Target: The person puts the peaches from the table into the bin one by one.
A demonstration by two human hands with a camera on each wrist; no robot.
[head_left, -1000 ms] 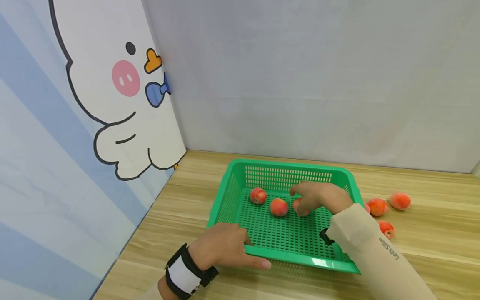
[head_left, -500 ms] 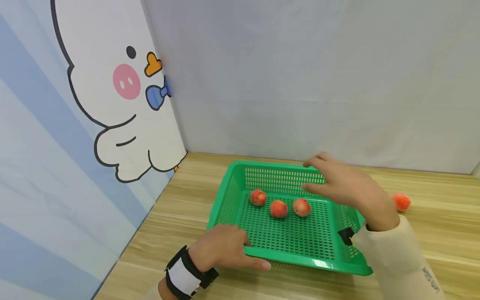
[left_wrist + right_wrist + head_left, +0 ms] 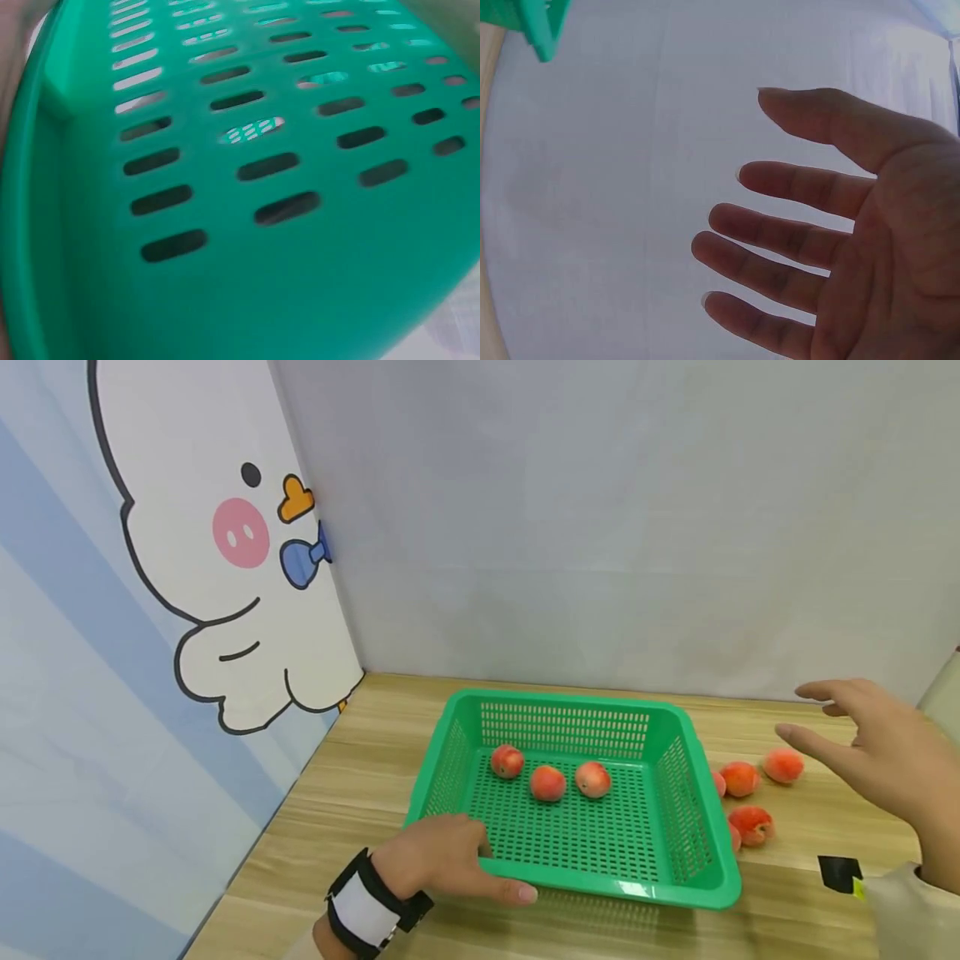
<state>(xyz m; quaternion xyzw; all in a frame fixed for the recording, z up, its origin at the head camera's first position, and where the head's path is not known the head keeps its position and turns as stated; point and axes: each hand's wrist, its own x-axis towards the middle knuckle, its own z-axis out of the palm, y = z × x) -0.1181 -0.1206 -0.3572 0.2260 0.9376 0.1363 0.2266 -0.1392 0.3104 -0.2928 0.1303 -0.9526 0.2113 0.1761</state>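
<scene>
Gripping basket by near edge: left hand; right hand, fingers apart, well outside.

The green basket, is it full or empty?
Neither: three peaches sit inside the green basket, and much of its slotted bottom shows bare around them.

In the head view, a plain pale grey, lightly creased cloth backdrop spans 11 to 3 o'clock. From 8 to 11 o'clock runs a blue-and-white striped cloth curtain, printed with 1 large black-outlined white cartoon duck with an orange beak and a blue bow tie. A light brown wood-grain tabletop fills 3 to 8 o'clock. The light is soft.
</scene>
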